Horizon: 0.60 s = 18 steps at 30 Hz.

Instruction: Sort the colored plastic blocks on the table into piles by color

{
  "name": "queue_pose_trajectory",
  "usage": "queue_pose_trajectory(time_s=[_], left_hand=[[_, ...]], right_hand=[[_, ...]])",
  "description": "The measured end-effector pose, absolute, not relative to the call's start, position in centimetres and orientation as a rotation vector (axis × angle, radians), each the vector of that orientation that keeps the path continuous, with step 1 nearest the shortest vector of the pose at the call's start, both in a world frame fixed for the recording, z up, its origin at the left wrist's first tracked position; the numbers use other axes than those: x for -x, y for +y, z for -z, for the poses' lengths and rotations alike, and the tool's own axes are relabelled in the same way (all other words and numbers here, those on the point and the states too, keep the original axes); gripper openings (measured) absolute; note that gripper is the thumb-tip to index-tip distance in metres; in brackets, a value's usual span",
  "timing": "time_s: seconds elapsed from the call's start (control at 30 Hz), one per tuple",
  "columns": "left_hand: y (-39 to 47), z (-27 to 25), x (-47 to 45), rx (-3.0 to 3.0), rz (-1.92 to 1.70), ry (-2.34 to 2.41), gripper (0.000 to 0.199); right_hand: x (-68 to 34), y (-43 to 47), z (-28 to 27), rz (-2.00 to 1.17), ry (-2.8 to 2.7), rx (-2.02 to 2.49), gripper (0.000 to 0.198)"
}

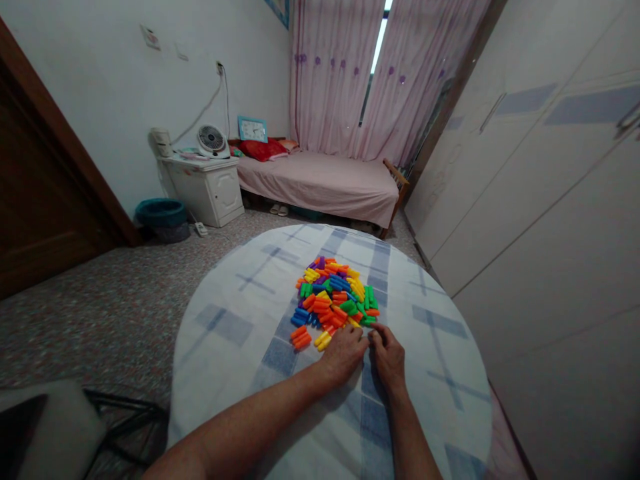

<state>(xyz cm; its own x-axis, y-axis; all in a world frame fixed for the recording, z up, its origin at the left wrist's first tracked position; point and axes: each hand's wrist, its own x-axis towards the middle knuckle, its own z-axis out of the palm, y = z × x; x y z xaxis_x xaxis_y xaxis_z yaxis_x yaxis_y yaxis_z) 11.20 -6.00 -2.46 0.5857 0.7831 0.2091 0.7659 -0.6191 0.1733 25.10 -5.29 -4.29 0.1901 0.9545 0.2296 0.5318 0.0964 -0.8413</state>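
Note:
A heap of small plastic toy pieces point(333, 293) in orange, yellow, green, blue and purple lies on the round table; many look like short rods joined side by side. At the heap's near edge is my left hand point(344, 352), palm down, its fingers bent beside a yellow piece point(323, 341). Close by on the right, my right hand point(389, 355) curls with its fingertips just below a green piece point(369, 321). The two hands nearly meet at their fingertips. Whatever lies under or between the fingers is hidden. An orange piece point(301, 337) rests at the heap's near left.
A white and blue checked cloth point(225, 360) covers the table. Beyond it stand a bed point(325, 180) and a white cabinet point(225, 193) carrying a fan point(212, 140). A bin point(163, 217) is at the left. Wardrobe doors point(540, 220) line the right; a chair point(65, 427) stands at lower left.

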Motion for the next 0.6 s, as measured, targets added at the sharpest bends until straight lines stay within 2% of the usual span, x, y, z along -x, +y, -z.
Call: queue_pose_trajectory(time_s=[0.17,0.37,0.47,0.6], left_hand=[[-6.1,2.8,-10.6,-2.648,-0.504,1.326,0.018],[-6.8,2.9,-9.1,-2.348,-0.883,1.14,0.025],[-7.1,2.7,-8.5,-2.146,-1.06,1.097,0.032],[-7.2,2.3,-8.1,-1.691,-1.189,1.138,0.031]], right_hand=[[-25.0,-5.3,4.3,-0.589,-1.45,1.553,0.037],[-24.9,-5.4,4.3,-0.59,-1.461,1.545,0.036],[-24.8,-5.4,4.3,-0.597,-1.475,1.517,0.035],[-24.7,-5.6,4.4,-0.674,-1.504,1.466,0.034]])
